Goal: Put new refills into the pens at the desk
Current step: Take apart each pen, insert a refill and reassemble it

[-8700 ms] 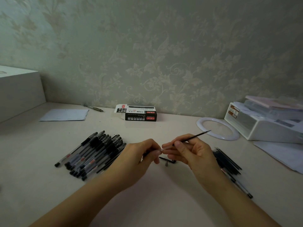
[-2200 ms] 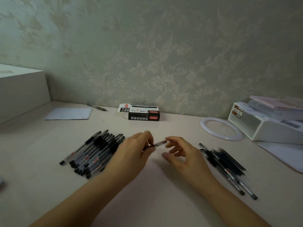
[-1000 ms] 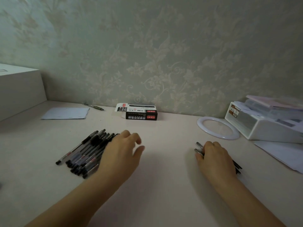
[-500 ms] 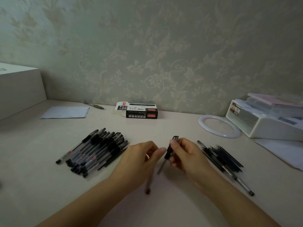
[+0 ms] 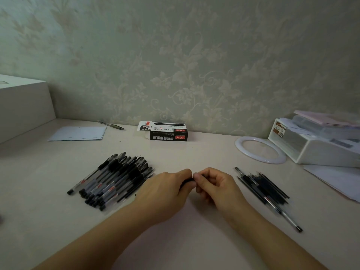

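Twisting slim black pen (image 5: 187, 181) apart: left hand (image 5: 165, 189) and right hand (image 5: 213, 185) both pinching it, beside clear-barrelled pen pile (image 5: 113, 177); we'd grip firm.

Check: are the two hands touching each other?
Touching. The head view shows the left hand and right hand meeting fingertip to fingertip over a dark pen, no gap visible.

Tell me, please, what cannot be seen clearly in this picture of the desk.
- Head view: pen between the left hand and right hand, mostly hidden by fingers.
- Print on the refill box: too small.
- White organizer: cut by the right edge.
- Pen pile: count unclear, overlapping.
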